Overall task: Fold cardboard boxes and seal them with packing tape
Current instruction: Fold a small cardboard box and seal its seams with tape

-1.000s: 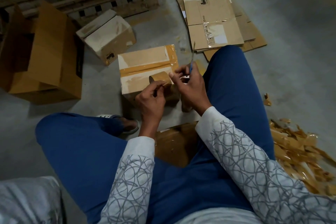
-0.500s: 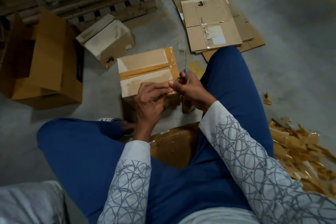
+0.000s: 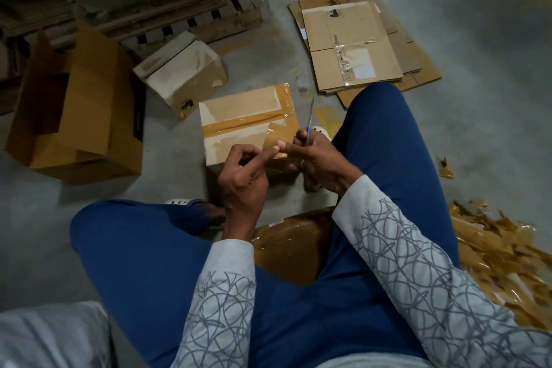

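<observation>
A small cardboard box stands on the floor between my knees, its top flaps closed under brown packing tape. A loose strip of brown tape rises over the box's near right corner. My left hand pinches that strip's lower edge between thumb and forefinger. My right hand grips a thin cutter with a blue handle, blade pointing up and away, right beside the strip. The fingertips of both hands meet at the tape.
A large open box lies at the left, a smaller closed box behind the taped one. Flattened cartons are stacked at the back right. Tape scraps litter the floor at the right. A wooden pallet lines the back.
Both hands have lifted off the box's near edge. The tape strip now stands up between them, and the cutter blade has tilted upright.
</observation>
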